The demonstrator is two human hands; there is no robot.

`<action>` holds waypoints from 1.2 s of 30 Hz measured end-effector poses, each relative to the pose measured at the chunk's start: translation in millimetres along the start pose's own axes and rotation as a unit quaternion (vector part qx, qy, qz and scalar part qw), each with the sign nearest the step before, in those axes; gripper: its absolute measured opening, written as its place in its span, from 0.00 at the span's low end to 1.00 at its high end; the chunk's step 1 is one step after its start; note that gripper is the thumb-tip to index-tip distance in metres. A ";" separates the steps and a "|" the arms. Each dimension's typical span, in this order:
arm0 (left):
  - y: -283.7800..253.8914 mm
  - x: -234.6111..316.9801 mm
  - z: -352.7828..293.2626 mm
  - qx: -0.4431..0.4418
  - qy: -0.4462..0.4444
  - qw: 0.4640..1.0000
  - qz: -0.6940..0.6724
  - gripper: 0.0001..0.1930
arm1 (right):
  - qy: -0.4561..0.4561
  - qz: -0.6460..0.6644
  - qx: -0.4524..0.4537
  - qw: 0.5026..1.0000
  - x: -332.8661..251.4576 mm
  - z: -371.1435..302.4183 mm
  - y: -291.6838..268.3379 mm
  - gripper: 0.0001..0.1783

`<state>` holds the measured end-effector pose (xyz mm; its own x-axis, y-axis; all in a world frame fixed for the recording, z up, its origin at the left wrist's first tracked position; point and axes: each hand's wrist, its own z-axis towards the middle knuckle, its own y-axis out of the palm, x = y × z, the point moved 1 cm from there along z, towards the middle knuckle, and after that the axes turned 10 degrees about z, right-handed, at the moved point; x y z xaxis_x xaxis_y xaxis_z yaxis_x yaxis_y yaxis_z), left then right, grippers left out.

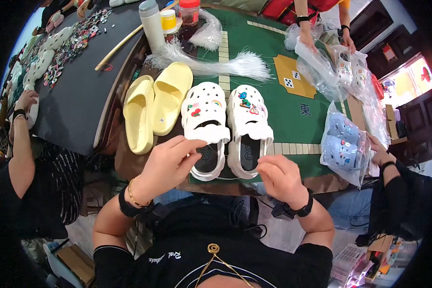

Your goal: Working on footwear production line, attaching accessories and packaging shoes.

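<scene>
Two white clogs stand side by side, toes pointing away from me. The left clog (207,103) carries a rainbow, cherries and other small charms; the right clog (247,113) has blue, green and red ones. My left hand (170,163) pinches at the left clog's strap, thumb and fingertips together. My right hand (282,175) is closed in a pinch beside the right clog's heel. What either pinch holds is too fine to make out. A thin pale line runs low across the clogs' heels. Beyond the toes lies a bundle of clear thin strands (245,66).
Yellow slides (170,98) lie left of the clogs. Behind them stand a pale bottle (151,29) and red-lidded jar (189,13). Bagged blue clogs (343,146) sit right, by a person's hand. Another person's hands hold plastic bags (319,62) at far right. Charms (74,43) cover the left table.
</scene>
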<state>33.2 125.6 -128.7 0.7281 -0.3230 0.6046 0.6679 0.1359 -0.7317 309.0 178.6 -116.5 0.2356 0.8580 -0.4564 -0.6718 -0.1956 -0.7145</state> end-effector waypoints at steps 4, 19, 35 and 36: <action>-18.4 9.1 -5.8 -0.149 -0.190 0.894 -0.377 0.20 | 0.001 -0.021 -0.003 1.000 11.0 -19.0 10.5 0.12; -26.3 -13.3 -33.2 0.026 -0.306 0.821 -0.482 0.16 | -0.018 -0.021 -0.011 1.000 7.8 -26.3 27.3 0.13; 11.2 13.5 -60.5 -0.385 -0.302 0.832 -0.262 0.18 | 0.026 -0.075 0.026 0.996 30.0 -15.4 26.3 0.11; 12.7 12.8 -59.1 -0.386 -0.308 0.829 -0.263 0.18 | 0.025 -0.075 0.026 0.997 30.7 -15.5 26.4 0.11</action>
<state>41.9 67.9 -148.8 0.4674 0.4232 0.7762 0.7932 -0.5885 -0.1567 309.4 192.5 -157.6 0.3700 0.8505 -0.3737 -0.6614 -0.0413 -0.7489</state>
